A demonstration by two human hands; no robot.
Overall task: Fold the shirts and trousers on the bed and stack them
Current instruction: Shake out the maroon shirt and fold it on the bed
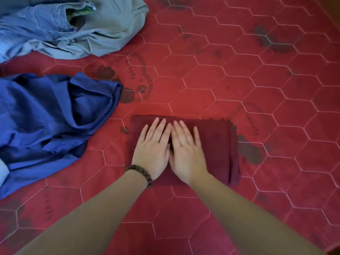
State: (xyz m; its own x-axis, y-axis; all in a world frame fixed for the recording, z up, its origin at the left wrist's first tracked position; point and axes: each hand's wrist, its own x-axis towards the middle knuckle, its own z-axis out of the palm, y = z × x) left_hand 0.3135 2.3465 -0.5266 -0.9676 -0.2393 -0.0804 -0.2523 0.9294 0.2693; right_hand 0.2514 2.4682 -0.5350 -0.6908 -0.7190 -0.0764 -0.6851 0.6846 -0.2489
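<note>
Maroon folded garment [211,142]: we are pressing left hand [152,150] and right hand [185,153] flat, fingers released, to set creases.

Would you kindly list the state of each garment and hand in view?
Maroon garment: folded, flat on the bed.
Blue garment: unfolded, crumpled.
Grey-green garment: unfolded, heaped.
Light blue garment: unfolded, crumpled.
Left hand: flat, pressing the maroon garment.
Right hand: flat, pressing it too.
</note>
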